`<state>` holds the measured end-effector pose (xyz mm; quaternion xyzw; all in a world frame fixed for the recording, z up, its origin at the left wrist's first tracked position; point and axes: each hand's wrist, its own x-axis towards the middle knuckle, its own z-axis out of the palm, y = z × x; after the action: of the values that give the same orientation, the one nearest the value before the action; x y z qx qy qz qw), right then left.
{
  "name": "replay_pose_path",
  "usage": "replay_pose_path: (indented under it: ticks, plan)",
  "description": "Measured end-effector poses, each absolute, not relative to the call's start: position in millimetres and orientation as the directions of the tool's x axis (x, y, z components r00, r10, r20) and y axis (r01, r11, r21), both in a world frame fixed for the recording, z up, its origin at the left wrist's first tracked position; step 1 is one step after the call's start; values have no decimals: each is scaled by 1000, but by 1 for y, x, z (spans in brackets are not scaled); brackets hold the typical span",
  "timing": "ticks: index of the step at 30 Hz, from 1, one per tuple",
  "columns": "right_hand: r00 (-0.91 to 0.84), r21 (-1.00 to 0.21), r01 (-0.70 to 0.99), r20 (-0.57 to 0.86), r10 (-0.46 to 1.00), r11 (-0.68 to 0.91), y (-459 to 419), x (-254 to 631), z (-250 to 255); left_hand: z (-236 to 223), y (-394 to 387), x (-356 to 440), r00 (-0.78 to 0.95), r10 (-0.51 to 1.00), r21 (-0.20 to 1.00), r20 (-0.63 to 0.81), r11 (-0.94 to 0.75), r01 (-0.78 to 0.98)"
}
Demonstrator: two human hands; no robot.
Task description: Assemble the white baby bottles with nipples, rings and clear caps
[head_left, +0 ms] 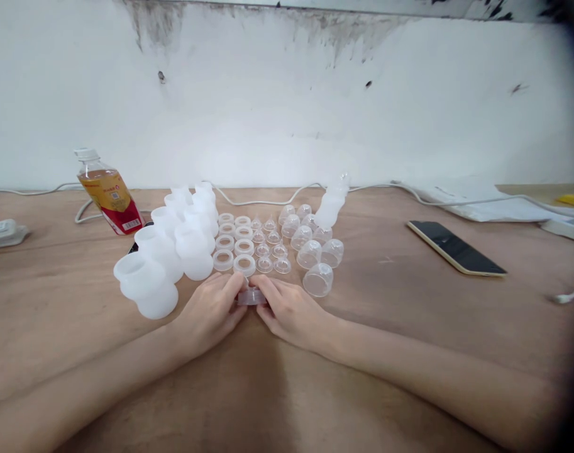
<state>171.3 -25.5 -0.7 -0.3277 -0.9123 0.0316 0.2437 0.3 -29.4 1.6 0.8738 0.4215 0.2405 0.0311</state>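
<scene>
OBJECT: small translucent round plastic cap (251, 296), lower centre of frame, lying flat on brown wooden table (409, 314) | LEFT: left hand (210, 313) pinches its left edge | RIGHT: right hand (290, 310) pinches its right edge | RELATION: cap midway between both hands, equally near; row of translucent plastic rings (234, 242) just above.

Wood table (385, 352) w/ white bottles (161, 251), rings (234, 242), clear caps (310, 242), drink bottle (108, 194), phone (455, 246).

small translucent plastic ring (251, 296), flat on table, pinched between both hands' fingers
</scene>
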Motion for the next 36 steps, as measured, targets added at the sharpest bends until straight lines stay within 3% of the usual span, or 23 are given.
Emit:
replay_pose_path:
  ticks: [4, 7, 11, 16, 24, 30, 36]
  plan:
    - [-654, -211, 554, 488, 578, 805, -25, 172, -2, -3, -28, -1, 518, 703, 246, 487, -679, 692]
    - [-623, -209, 535, 557, 549, 818, -23, 175, -2, -3, -29, -3, 454, 707, 315, 542, -672, 670]
    - [-616, -188, 550, 566, 547, 814, -22, 178, -1, 0, -31, -4, 382, 744, 407, 548, -636, 656]
    - [-615, -157, 550, 589, 525, 820, -22, 175, -4, 1, -31, -3, 400, 760, 418, 513, -628, 656]
    - [-561, -339, 516, 560, 610, 786, -25, 170, -3, 2, -33, 1, 399, 794, 413, 459, -588, 695]
    - [-475, -500, 482, 541, 694, 720, -20, 173, 3, 8, -32, 1, 305, 836, 604, 457, -543, 584]
    - [-551, -423, 444, 567, 613, 790, -20, 175, 2, 12, -36, 4, 351, 782, 571, 515, -619, 540]
